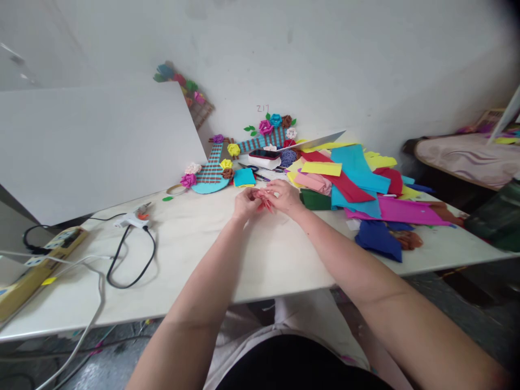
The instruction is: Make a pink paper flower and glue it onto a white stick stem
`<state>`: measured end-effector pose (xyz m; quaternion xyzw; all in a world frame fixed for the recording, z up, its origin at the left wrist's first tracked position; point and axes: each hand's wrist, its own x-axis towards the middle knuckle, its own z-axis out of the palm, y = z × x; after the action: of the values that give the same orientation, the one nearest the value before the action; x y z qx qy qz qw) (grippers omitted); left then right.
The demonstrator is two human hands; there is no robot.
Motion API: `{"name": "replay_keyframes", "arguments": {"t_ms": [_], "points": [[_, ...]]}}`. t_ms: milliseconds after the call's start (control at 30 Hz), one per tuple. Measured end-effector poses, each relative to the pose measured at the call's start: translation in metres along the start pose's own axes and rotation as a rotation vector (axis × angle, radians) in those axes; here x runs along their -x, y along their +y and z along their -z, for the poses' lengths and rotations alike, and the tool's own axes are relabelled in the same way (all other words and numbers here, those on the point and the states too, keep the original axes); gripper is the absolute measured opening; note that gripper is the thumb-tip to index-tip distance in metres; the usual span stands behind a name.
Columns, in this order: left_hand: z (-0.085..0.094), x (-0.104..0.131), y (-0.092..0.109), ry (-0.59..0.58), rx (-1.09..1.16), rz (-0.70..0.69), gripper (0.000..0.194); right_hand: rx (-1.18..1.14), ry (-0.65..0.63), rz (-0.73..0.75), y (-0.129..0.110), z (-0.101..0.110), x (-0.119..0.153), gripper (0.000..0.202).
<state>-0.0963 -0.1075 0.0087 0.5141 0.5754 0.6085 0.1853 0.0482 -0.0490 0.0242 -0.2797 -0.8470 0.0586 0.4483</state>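
Note:
Between both hands, just above the white table, is a pink paper flower (266, 201) with pointed petals. My left hand (246, 203) pinches its left side. My right hand (284, 195) has its fingers closed on the right side, and parts of the flower are hidden behind the fingers. Close behind the hands lie a stack of blue and yellow paper squares (244, 177) and dark-handled scissors (248, 167). To the right of my right hand, a folded pink crepe paper piece (312, 183) rests on a dark green sheet (315, 200).
Coloured crepe paper (357, 173) is heaped on the right. Guitar-shaped decorations with paper flowers (213, 168) stand against the wall, near a phone on a white box (264, 157). At left are a glue gun (136, 218), its looped cord, a power strip (44, 265) and a white board (101, 146).

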Motion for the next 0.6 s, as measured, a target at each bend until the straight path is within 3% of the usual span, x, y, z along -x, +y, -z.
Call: {"name": "replay_keyframes", "arguments": {"t_ms": [600], "points": [[-0.004,0.007,0.017,-0.031,-0.058,0.018,0.023,0.11,-0.055,0.036,-0.008,0.006,0.002,0.021]]}}
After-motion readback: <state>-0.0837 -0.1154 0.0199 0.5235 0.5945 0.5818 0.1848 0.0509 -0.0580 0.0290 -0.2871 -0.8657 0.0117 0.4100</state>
